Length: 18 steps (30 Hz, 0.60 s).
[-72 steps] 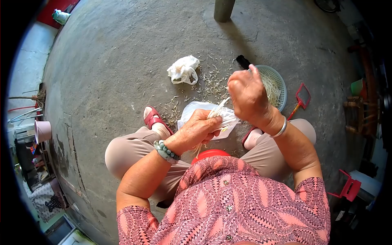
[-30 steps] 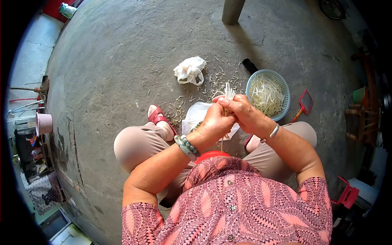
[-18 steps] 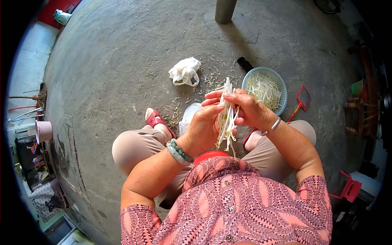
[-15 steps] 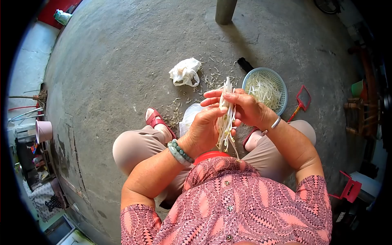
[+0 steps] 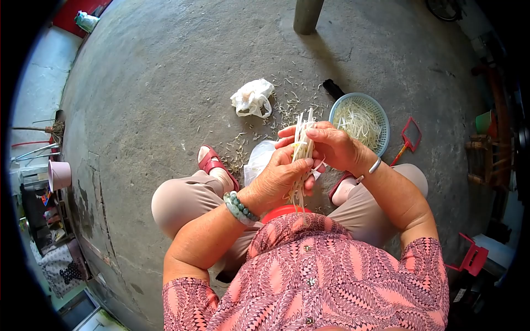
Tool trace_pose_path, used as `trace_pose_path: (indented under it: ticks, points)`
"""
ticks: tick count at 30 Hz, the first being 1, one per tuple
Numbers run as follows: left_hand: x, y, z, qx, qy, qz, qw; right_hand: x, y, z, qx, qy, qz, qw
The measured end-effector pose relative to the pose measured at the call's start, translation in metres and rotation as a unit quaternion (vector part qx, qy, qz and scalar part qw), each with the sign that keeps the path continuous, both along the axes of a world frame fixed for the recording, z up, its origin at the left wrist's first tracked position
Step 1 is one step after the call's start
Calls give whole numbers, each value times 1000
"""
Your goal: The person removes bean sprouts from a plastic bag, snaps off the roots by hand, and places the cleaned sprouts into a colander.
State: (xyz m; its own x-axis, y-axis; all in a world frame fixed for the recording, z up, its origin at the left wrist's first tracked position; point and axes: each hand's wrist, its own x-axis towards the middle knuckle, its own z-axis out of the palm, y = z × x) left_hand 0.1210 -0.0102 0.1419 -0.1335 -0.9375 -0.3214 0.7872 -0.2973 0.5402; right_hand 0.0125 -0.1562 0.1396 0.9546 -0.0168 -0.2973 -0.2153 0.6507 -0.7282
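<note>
A bundle of pale bean sprouts [image 5: 303, 138] stands roughly upright in front of my chest, its lower ends trailing down. My left hand [image 5: 280, 174] is closed round the lower part, thumb across the front. My right hand [image 5: 334, 143] holds the bundle's upper part, with the thumb on the near side and some fingers hidden behind the stems. Beyond my right hand, a light blue colander [image 5: 386, 122] on the floor contains more bean sprouts [image 5: 356, 122].
Broken sprout bits [image 5: 288, 105] litter the concrete floor. A crumpled white plastic bag [image 5: 252, 96] lies among them, and another white bag [image 5: 259, 157] is by my left hand. A red fly swatter [image 5: 407, 142] lies right of the colander. A post [image 5: 306, 16] stands ahead.
My left hand has shifted slightly along the bundle, its thumb now lower. The sprouts sit more upright and a little lower. The colander and bags stay put.
</note>
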Motion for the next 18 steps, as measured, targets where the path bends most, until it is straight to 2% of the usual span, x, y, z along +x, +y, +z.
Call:
trace_pose_path:
  ticks: [3, 9, 12, 13, 17, 18]
  points:
    - [-1, 1, -1, -8, -16, -6, 1000, 0, 1, 2, 14, -6, -19, 1000]
    - [-2, 3, 1, 3, -32, 2, 999, -4, -4, 1, -40, -15, -61, 997]
    - [-2, 4, -1, 0, -20, 6, 1000, -8, -9, 15, -166, -17, -70, 983]
    - [-2, 4, -1, 2, -21, 7, 1000, -9, -9, 16, -170, -9, -96, 981]
    - [-1, 5, -3, 4, -22, 4, 1000, -14, -12, 17, -302, -40, -156, 940]
    - [-1, 5, -3, 2, -22, 2, 1000, -15, -12, 22, -420, -72, -160, 890]
